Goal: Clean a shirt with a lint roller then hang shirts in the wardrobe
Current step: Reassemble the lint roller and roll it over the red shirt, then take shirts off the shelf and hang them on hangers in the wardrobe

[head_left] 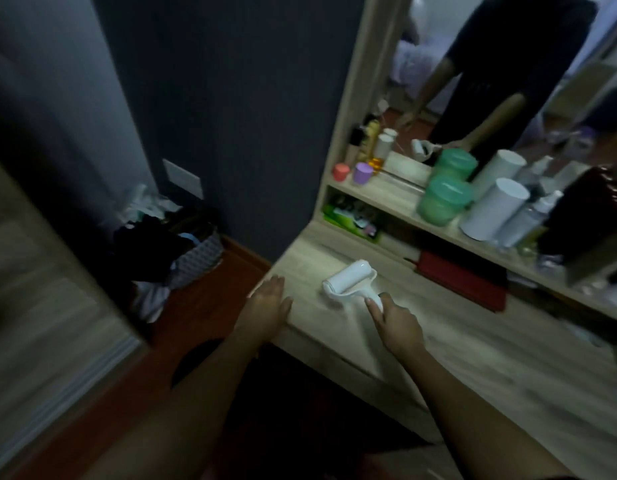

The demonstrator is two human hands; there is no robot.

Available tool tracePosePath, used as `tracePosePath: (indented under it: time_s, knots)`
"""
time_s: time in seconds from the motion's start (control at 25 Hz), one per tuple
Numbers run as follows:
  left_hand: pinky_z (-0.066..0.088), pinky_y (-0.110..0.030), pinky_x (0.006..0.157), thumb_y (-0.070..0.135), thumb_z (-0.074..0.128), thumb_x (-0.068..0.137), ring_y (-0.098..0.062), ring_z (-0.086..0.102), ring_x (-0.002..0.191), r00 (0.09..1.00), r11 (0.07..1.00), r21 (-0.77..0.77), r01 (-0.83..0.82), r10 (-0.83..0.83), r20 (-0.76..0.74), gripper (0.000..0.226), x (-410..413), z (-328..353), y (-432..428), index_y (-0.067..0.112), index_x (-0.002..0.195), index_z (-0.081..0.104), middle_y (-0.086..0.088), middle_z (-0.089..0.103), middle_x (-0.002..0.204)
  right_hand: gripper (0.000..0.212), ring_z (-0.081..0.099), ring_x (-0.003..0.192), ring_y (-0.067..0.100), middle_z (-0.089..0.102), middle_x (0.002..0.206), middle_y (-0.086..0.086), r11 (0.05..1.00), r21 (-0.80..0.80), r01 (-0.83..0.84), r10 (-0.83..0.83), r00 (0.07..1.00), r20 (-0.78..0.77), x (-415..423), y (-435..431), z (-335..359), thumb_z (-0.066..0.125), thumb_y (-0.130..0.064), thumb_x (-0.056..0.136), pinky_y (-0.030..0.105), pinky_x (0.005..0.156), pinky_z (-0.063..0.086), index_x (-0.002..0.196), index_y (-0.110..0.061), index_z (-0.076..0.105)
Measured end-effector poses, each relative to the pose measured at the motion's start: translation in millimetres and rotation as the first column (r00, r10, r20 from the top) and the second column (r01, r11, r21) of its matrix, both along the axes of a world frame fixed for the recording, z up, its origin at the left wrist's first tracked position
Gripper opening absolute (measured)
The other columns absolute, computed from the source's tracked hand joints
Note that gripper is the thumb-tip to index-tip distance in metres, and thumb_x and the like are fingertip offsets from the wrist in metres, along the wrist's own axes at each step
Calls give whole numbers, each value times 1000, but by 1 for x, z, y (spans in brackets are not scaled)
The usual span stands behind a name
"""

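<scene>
A white lint roller [348, 280] lies on the light wooden dressing table [456, 341], its roll pointing up and left. My right hand [397, 323] is closed around its handle at the lower right end. My left hand [270, 301] rests flat and open on the table's left corner, holding nothing. No shirt shows on the table. The view is blurred.
A mirror [508, 81] stands behind a shelf with green tubs [442, 200], white containers [494, 209], spray bottles and small jars. A red flat item [463, 278] lies under the shelf. A basket of dark clothes [175, 251] sits on the floor left, by a pale wardrobe door [40, 254].
</scene>
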State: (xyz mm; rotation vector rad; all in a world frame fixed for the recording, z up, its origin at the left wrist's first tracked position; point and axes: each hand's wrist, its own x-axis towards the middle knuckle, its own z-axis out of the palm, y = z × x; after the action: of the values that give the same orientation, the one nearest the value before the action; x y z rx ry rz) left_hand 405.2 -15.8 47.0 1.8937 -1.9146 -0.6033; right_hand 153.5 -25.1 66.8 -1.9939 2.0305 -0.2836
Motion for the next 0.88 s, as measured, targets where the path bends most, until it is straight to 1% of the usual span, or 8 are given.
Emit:
tracePosePath:
  time_s: [0.16, 0.28, 0.4, 0.52, 0.64, 0.72, 0.8, 0.88]
  knots:
    - [14, -34, 116, 40, 25, 97, -26, 18, 143, 997, 996, 83, 34, -39, 60, 62, -95, -37, -41, 4, 147, 19, -14, 19, 155, 43, 62, 79, 27, 66, 89, 8, 995, 92, 26, -29, 999, 32, -91, -17, -26, 32, -56, 92, 37, 67, 49, 106, -19, 48]
    - [19, -41, 117, 31, 29, 97, -30, 17, 143, 993, 983, 160, 85, -96, 66, 58, -145, -57, -54, 1, 146, 20, -18, 18, 155, 40, 64, 81, 27, 64, 85, 3, 990, 140, 20, -32, 996, 88, -133, -26, -43, 35, -55, 92, 35, 67, 48, 102, -19, 50]
    - [18, -43, 117, 31, 22, 95, -33, 15, 143, 967, 964, 229, 133, -177, 181, 60, -163, -83, -60, -1, 145, 17, -22, 16, 154, 40, 64, 87, 24, 64, 95, 3, 983, 183, 3, -39, 980, 196, -147, -29, -48, 43, -50, 92, 34, 72, 48, 115, -18, 49]
    - [15, -42, 117, 37, 28, 97, -34, 10, 144, 960, 955, 290, 67, -141, 243, 63, -176, -80, -59, 0, 146, 14, -21, 14, 155, 45, 60, 94, 19, 61, 106, 2, 986, 169, -6, -45, 953, 300, -151, -33, -51, 46, -49, 91, 30, 77, 44, 122, -15, 49]
    - [11, -40, 118, 39, 29, 98, -33, 9, 144, 950, 965, 255, 58, -132, 282, 64, -180, -80, -62, 0, 146, 15, -20, 14, 155, 44, 56, 101, 21, 59, 112, 8, 991, 133, -27, -8, 967, 256, -152, -33, -55, 45, -45, 93, 27, 78, 37, 119, -11, 52]
    - [12, -41, 118, 42, 27, 97, -31, 9, 145, 946, 956, 277, 93, -172, 276, 65, -177, -79, -62, 1, 147, 15, -19, 15, 156, 48, 54, 100, 21, 58, 111, 7, 986, 164, -30, -2, 981, 191, -155, -32, -56, 43, -52, 91, 28, 80, 38, 116, -13, 53]
    - [11, -39, 118, 44, 27, 97, -28, 8, 145, 944, 954, 281, 109, -187, 270, 66, -169, -66, -62, 3, 147, 14, -17, 13, 156, 56, 54, 93, 19, 57, 102, 3, 999, 49, -15, 10, 996, 91, -152, -32, -50, 40, -65, 86, 30, 77, 43, 110, -17, 56]
    - [7, -34, 119, 40, 29, 99, -27, 6, 146, 946, 969, 222, 106, -167, 279, 63, -154, -37, -64, 4, 148, 12, -15, 9, 157, 60, 55, 85, 19, 58, 94, 2, 989, -139, -51, 66, 993, 102, -133, -37, -31, 35, -69, 83, 31, 71, 44, 102, -17, 57]
